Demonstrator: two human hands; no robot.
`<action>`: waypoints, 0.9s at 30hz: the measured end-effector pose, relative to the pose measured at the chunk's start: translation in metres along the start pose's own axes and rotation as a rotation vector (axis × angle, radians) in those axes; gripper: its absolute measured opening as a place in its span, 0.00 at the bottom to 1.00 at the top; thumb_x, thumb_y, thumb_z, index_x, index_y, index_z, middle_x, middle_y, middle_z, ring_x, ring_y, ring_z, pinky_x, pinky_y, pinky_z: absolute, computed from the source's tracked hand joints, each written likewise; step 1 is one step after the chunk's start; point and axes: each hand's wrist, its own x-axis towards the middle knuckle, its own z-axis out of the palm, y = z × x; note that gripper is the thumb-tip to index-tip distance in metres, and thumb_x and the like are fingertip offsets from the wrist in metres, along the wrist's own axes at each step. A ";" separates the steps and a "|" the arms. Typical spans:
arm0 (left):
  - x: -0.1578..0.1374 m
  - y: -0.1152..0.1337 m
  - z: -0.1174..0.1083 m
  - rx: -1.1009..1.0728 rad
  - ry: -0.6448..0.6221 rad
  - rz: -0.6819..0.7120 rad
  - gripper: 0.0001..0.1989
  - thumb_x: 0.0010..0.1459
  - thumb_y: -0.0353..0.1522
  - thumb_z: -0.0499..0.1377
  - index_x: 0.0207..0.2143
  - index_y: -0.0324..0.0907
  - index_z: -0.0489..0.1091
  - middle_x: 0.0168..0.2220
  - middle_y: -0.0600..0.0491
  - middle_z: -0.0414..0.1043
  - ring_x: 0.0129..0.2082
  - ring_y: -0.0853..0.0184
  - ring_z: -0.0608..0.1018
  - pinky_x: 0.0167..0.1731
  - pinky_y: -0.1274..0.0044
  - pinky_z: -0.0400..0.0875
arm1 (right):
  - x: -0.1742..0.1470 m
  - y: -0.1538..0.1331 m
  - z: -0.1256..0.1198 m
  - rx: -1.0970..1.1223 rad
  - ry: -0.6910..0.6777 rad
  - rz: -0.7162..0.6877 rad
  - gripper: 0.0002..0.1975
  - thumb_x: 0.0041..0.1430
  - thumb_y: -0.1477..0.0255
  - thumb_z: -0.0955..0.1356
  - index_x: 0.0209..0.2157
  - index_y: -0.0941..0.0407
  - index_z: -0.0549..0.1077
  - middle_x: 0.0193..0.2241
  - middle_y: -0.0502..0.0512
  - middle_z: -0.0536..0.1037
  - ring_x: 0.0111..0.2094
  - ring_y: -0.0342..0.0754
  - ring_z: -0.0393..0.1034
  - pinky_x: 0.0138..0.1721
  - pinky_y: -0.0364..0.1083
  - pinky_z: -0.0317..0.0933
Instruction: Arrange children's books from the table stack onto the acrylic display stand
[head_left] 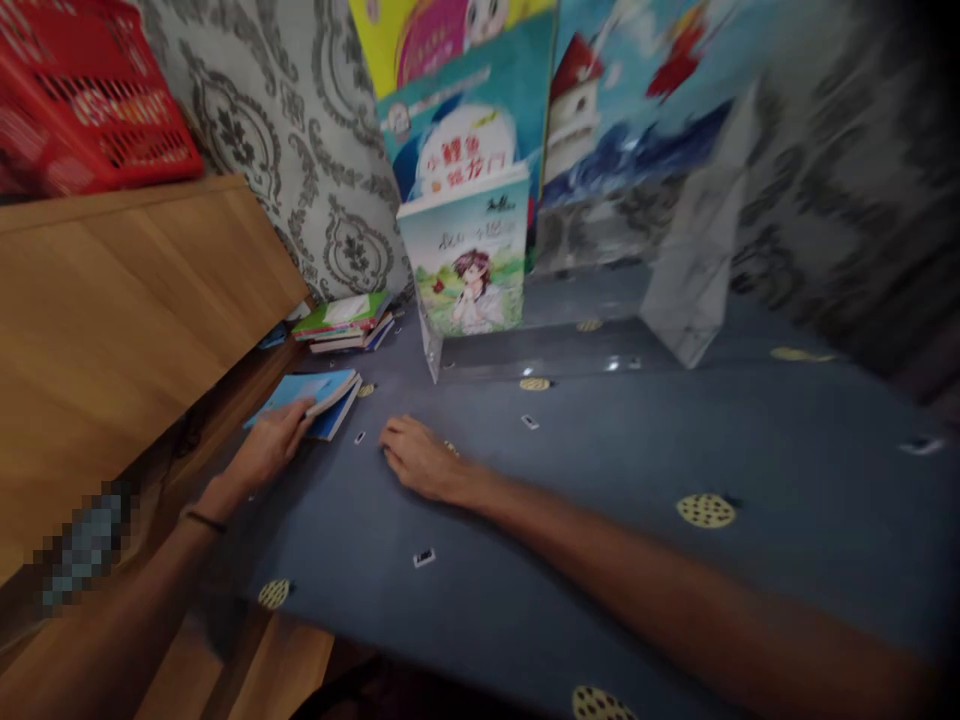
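Observation:
My left hand [271, 445] is closed on the near side of a light-blue book [330, 382] at the table's left edge. That book lies at a slant, and a second blue cover or book [336, 418] shows under it; I cannot tell which. To the right, my right hand [418, 457] rests on the dark blue tablecloth [480, 540] with its fingers curled in. Nothing shows in it, and a small gap separates it from the blue book.
A clear stand [682, 270] holds a book with a girl on its cover [476, 265] before taller picture books [465, 110]. Behind the blue book sits a small stack of books [345, 318]. On the left, a wooden cabinet [142, 320] carries a red basket [105, 110].

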 end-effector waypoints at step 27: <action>0.199 0.123 -0.013 -0.728 0.439 0.007 0.22 0.62 0.46 0.55 0.52 0.41 0.67 0.49 0.43 0.76 0.50 0.56 0.78 0.48 0.66 0.73 | -0.019 0.068 -0.136 -0.014 1.193 0.116 0.11 0.63 0.77 0.60 0.42 0.54 0.70 0.39 0.57 0.73 0.44 0.53 0.68 0.47 0.53 0.64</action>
